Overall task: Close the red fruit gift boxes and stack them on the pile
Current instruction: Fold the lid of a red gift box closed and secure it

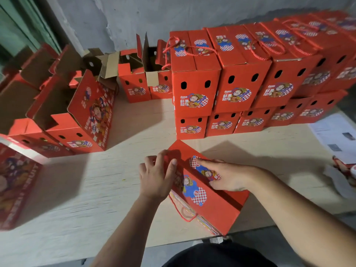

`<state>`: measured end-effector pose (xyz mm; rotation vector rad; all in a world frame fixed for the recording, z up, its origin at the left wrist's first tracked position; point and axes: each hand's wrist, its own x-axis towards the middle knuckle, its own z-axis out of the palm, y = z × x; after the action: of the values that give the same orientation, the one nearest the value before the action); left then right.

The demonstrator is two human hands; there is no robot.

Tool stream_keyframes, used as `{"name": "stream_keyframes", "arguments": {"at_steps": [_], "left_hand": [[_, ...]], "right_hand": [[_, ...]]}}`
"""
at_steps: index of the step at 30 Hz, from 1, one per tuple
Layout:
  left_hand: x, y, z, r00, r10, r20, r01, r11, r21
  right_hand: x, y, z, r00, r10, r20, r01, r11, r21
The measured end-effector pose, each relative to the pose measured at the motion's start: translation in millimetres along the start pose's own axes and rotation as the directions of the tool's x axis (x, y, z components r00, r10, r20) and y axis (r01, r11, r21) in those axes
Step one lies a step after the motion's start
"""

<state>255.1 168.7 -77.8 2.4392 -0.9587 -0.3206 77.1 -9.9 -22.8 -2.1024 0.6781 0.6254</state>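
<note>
Bare strip of pale wooden tabletop point(134, 120) runs between open-flapped red cardboard boxes point(77, 116) at left and two-tier pile of closed red gift boxes point(240, 83) at right. Far end blocked by two open boxes point(142, 78) beside grey wall point(173, 14).

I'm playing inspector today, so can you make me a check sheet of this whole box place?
Surface: pale wooden tabletop, boxes all round its edges.
Job's things: red box in hand near the front edge, top flaps folded down; closed stack two layers high at the back right; open boxes with flaps up on the left.
Clutter: printed papers at the right edge.
Grips: left hand curls over the box's left top edge; right hand presses the lid, fingers fairly straight.
Cables: none seen; only red rope handles.
Surroundings: grey patchy wall behind.
</note>
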Motion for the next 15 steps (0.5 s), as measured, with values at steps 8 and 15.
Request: {"name": "stream_keyframes", "arguments": {"at_steps": [8, 15], "left_hand": [[-11, 3, 6, 0.997, -0.010, -0.074, -0.001, 0.989, -0.145], [-2, 9, 4, 0.980, -0.164, -0.113, 0.042, 0.725, -0.687]], "right_hand": [[-8, 2, 10, 0.978, -0.048, -0.202, 0.029, 0.995, -0.099], [-20, 17, 15, 0.995, 0.063, -0.083, -0.074, 0.987, -0.142]]}}
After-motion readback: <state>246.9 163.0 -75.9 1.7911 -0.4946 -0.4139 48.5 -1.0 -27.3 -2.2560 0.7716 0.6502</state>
